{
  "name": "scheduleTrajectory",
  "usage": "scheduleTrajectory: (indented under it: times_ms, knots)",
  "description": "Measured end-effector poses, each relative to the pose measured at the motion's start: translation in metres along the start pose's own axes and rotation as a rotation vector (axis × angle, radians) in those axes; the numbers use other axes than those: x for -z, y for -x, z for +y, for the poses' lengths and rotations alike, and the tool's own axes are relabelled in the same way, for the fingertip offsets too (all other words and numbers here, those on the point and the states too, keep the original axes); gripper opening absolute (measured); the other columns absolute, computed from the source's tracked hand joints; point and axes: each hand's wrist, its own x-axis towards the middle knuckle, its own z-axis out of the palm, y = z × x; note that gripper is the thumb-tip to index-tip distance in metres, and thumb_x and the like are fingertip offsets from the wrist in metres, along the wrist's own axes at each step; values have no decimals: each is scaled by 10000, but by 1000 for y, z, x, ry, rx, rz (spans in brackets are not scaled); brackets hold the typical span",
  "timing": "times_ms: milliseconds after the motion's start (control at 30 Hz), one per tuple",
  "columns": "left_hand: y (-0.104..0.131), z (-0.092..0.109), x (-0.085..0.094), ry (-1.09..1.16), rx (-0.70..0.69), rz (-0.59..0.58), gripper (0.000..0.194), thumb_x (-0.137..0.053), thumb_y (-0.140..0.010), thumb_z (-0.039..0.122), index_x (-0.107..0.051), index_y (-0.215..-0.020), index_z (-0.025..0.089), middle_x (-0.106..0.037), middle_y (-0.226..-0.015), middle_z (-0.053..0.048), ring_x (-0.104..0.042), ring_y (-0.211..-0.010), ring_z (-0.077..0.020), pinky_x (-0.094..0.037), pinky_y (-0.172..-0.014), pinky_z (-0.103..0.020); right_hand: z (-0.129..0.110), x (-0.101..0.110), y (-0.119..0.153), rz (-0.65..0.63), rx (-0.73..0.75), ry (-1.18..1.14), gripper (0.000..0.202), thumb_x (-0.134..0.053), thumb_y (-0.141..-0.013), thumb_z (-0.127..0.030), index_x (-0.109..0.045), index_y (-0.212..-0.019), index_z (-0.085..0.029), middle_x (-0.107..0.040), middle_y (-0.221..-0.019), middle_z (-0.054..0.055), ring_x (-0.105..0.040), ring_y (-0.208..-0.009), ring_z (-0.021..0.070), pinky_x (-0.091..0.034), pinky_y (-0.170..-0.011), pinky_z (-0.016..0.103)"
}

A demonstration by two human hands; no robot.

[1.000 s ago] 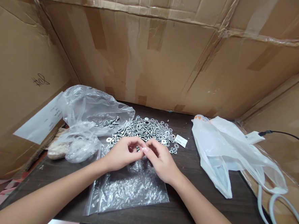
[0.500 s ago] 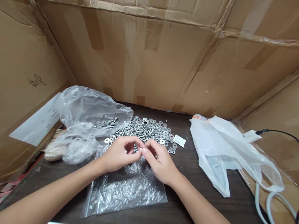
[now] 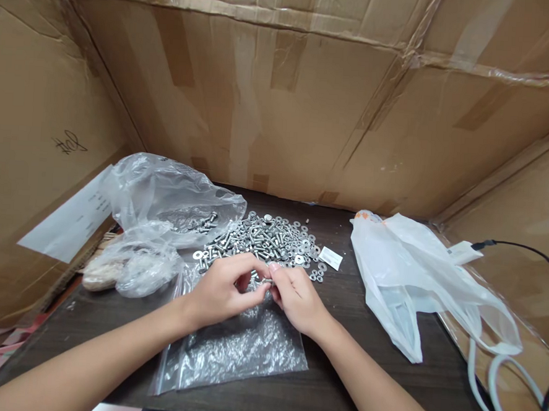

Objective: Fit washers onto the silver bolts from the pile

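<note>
My left hand (image 3: 225, 287) and my right hand (image 3: 300, 299) meet at the fingertips above a clear zip bag (image 3: 242, 346). Between their pinched fingers a small silvery bolt (image 3: 266, 281) shows in part; the fingers cover most of it. Thumb and forefinger of the left hand form a ring around it, while the right hand closes on its other end. Just beyond the hands lies a heap of bolts (image 3: 266, 237) mixed with flat washers (image 3: 301, 245). More bolts rest in the mouth of a large clear plastic bag (image 3: 164, 189).
A white label (image 3: 330, 258) lies right of the heap. Farther right are a white plastic carrier bag (image 3: 392, 262) and a black cable (image 3: 532, 246). At the left sits a knotted clear bag (image 3: 142, 272). Cardboard walls (image 3: 261, 118) enclose the dark table (image 3: 333, 383) at back and sides.
Both hands have shifted slightly right, and the fingertips have turned against each other. The bolt between them now shows a little more. The view has tilted slightly.
</note>
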Motion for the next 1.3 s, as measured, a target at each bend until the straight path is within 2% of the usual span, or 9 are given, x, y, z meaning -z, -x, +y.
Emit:
scheduleTrajectory:
  times_ms: [100,233,300,500,733,800,933,1133,1300]
  knots:
    - [1,0,-1,-88,-95,30,99,-642,-837,203,-710,-896,162,-594,-687,14,-523,-598,-116,-412,-623,-255,0,-1,0,14,-9,24,602,-298,-1060,-475,-433,-546,-192,-430,-515,-12,-411,-499,122,-303,-539,276]
    - [-2,-1,0,85,179,11,85,-651,-814,195,-700,-881,178,-608,-670,27,-507,-551,-107,-408,-550,-226,-6,2,1,63,153,79,283,-460,-1014,-378,-572,-849,-177,-544,-714,-6,-480,-621,135,-350,-595,258]
    - [-3,-1,1,128,215,-9,81,-644,-815,184,-696,-878,183,-624,-684,25,-498,-541,-104,-405,-529,-219,-6,3,1,56,167,84,223,-512,-989,-367,-574,-887,-179,-539,-711,-13,-466,-607,131,-344,-581,254]
    - [1,-1,0,-152,-283,106,81,-637,-869,164,-702,-916,161,-688,-776,-20,-556,-631,-124,-445,-634,-257,2,-2,-1,-44,-54,-71,637,-296,-1053,-544,-421,-533,-198,-387,-472,-23,-380,-461,116,-299,-509,273]
    - [-6,1,3,198,217,-34,101,-639,-817,230,-702,-865,168,-612,-683,20,-486,-565,-103,-410,-546,-216,-9,2,2,82,148,21,220,-540,-963,-388,-546,-867,-191,-502,-676,-24,-443,-588,132,-345,-565,251]
    - [-5,1,3,199,211,-56,113,-631,-815,232,-704,-871,167,-615,-693,16,-485,-571,-104,-409,-554,-220,-8,2,2,74,124,52,321,-494,-987,-399,-509,-741,-193,-474,-623,-23,-423,-565,130,-322,-557,258]
    - [-2,1,1,-19,14,9,130,-635,-799,217,-716,-887,167,-609,-681,13,-509,-595,-119,-411,-614,-258,-3,0,1,16,-18,37,605,-297,-1059,-482,-423,-542,-195,-429,-512,-8,-401,-496,125,-292,-535,278]
    - [-8,-1,4,246,290,-84,135,-637,-823,268,-695,-877,159,-631,-722,3,-483,-577,-105,-396,-564,-230,-10,3,2,63,146,84,244,-513,-980,-376,-547,-827,-189,-505,-677,-21,-440,-596,133,-328,-577,258]
    - [-5,4,3,133,185,-12,130,-634,-808,226,-712,-892,164,-605,-682,18,-481,-587,-107,-395,-586,-233,-5,0,0,-53,-23,-42,522,-377,-1033,-489,-401,-596,-204,-397,-537,-31,-373,-509,120,-286,-525,267]
